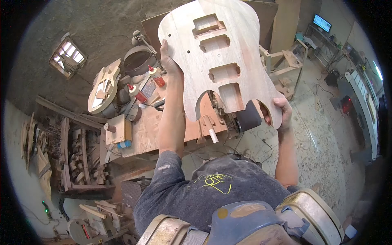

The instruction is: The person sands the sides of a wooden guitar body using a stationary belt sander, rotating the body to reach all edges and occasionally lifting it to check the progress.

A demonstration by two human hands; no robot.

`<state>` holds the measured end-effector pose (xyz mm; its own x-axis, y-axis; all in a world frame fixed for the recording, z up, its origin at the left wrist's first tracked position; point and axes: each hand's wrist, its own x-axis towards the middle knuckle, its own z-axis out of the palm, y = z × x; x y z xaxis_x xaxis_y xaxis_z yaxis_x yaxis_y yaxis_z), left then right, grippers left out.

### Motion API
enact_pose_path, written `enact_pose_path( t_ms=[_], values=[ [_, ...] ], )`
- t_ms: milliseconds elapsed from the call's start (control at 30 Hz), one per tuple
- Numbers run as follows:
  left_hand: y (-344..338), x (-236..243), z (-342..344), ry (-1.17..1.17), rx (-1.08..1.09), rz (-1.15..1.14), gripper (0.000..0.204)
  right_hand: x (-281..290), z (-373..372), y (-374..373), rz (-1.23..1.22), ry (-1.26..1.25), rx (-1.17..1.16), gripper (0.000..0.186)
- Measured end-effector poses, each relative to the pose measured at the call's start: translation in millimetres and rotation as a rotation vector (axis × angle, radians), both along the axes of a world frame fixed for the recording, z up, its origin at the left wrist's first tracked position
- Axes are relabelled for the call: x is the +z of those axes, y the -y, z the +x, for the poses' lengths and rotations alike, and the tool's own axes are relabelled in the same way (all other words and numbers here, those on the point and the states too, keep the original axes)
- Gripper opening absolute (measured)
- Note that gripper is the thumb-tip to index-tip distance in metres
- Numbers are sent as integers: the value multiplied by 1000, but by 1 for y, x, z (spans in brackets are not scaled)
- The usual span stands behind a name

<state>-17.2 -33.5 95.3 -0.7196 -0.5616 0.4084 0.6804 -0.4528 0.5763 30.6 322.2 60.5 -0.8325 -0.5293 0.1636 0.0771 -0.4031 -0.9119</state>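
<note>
Guitar body (228, 58) of pale, bare wood, raised in the upper middle of the head view, face toward the camera, two horns pointing down toward the chest. Shows four recessed pockets along the centre and two small dark holes near the left edge. Grips that left edge with the left hand (170, 61), thumb lying up along the rim, fingers hidden behind the wood. Grips the right horn with the right hand (281, 109), curled around its outer side, some fingers visible through the cutaway.

Just below the horns, a dark, round-cornered cylinder (248, 117), partly covered. Near it, at the edge of the workbench (141, 149), a white-ended stick (213, 136). Left of the left forearm, two red-and-white bottles (156, 76) with red tips; behind them, a round grey object (139, 61), too obscured to identify. Farther left, a guitar-shaped board (98, 90) bearing wood scraps. At the bench's near left corner, a wooden block (118, 130), with a blue roll (123, 144) just beside it.

Lower left, a rack (83, 157) crammed with offcuts; above, a small window (68, 56). To the right, a wooden frame (288, 61), a lit monitor (322, 23) and a debris-strewn floor (314, 151). Along the bottom, a dark shirt (212, 181) with yellow line drawing, and a blue-grey mask (241, 222).
</note>
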Motion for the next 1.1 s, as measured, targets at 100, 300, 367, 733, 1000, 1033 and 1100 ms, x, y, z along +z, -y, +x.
enact_pose_path(
  t_ms=[100,300,367,733,1000,1033,1100],
  values=[
    [-11,11,9,39,-48,73,60,7,-5,-4,11,-60,-9,57],
    [9,12,13,-78,-198,101,59,19,-20,-19,-20,-55,27,60],
    [15,11,14,-69,-192,93,58,16,-27,-26,-28,-1,9,60],
    [44,9,31,-29,-201,-38,50,34,-55,-64,99,-48,70,57],
    [57,-1,30,271,-79,-85,42,72,-72,-82,368,-91,12,64],
    [59,-2,33,282,-99,-82,42,76,-72,-72,345,-94,-32,67],
    [52,-1,34,289,-160,-67,43,85,-76,-67,322,-89,-104,69]
  ],
)
